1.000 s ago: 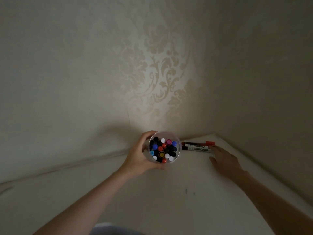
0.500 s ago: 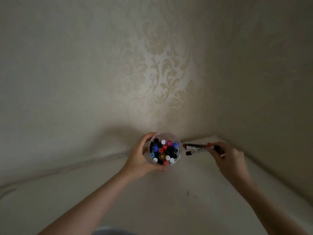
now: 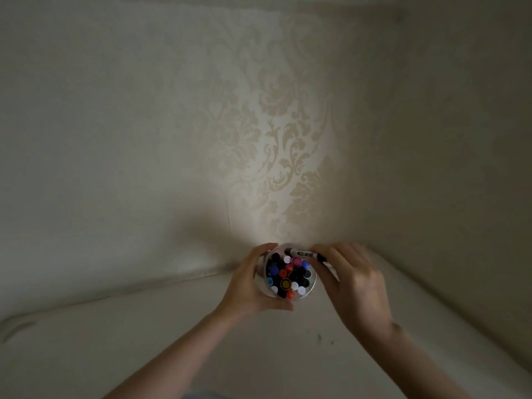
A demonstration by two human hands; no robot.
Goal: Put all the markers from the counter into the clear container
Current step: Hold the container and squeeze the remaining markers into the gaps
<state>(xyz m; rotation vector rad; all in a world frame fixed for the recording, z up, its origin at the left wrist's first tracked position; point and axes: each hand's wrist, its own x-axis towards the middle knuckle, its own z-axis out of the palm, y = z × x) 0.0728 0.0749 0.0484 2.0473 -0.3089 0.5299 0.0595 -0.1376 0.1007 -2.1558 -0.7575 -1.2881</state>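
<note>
A clear round container (image 3: 312,286) stands on the white counter (image 3: 259,355) near the wall corner, packed with several upright markers whose coloured caps face up. My left hand (image 3: 247,286) wraps around the container's left side. My right hand (image 3: 351,280) holds black-and-white markers (image 3: 302,251) lying sideways over the container's far rim. How many markers it grips I cannot tell, since the fingers hide part of them.
Patterned beige wallpaper (image 3: 282,139) rises straight behind the container, and a second wall (image 3: 460,168) closes in on the right, forming a corner. The counter's right edge runs diagonally along that wall. Small dark specks (image 3: 319,337) mark the counter in front.
My right hand picked the markers up off the counter at the right and carried them left, over the container's rim. The left hand stayed on the container.
</note>
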